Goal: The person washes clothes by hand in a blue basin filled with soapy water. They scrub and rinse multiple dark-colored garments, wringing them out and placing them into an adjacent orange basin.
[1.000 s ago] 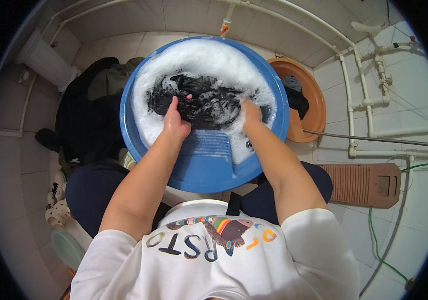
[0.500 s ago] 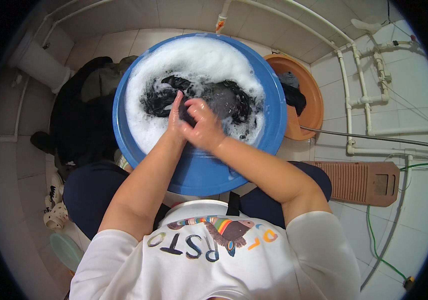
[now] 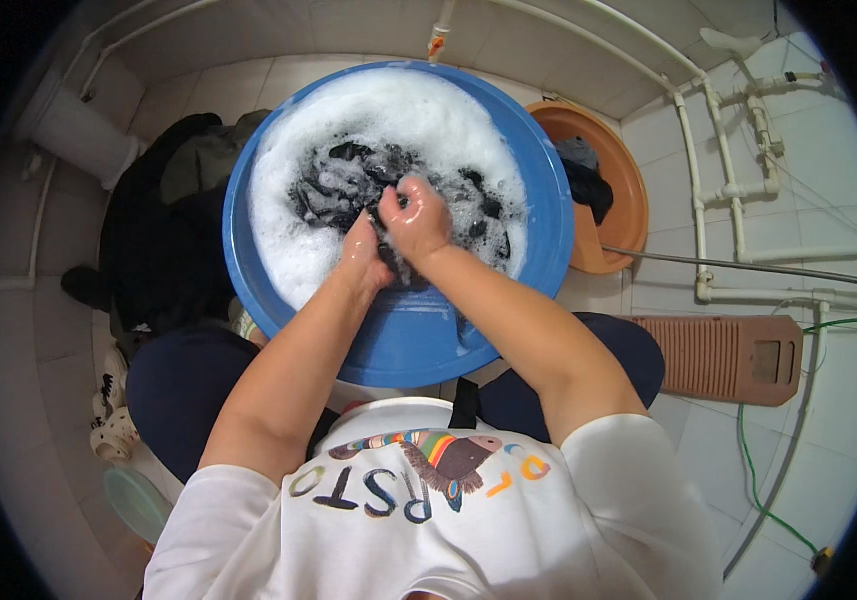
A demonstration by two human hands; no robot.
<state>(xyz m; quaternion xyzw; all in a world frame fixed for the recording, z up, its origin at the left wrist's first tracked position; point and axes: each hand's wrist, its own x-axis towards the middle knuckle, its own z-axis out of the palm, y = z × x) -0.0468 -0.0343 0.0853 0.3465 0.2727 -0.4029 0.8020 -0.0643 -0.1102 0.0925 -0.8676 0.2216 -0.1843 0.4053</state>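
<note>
A large blue basin (image 3: 403, 350) stands between my knees, holding soapy water under thick white foam (image 3: 288, 130). Wet black cloth (image 3: 333, 195) lies bunched in the middle of it, partly under suds; what garment it is cannot be made out. My right hand (image 3: 418, 218) is curled closed over a fold of this cloth. Beside it, to the left and a little nearer me, my left hand (image 3: 363, 250) is closed around the same cloth, its fingertips partly hidden. The two hands nearly touch, with dark fabric between them.
An orange tub (image 3: 633, 215) with dark clothes stands right of the basin. A brown washboard (image 3: 713, 358) lies at my right. Dark clothes (image 3: 163, 225) are heaped on the left, near light clogs (image 3: 113, 435) and a pale green bowl (image 3: 138, 503). White pipes (image 3: 698, 200) run along the wall.
Both hands, apart and with fingers raised over the water before, have closed on the black cloth. The cloth has been bunched up and shows more suds. The basin has barely shifted.
</note>
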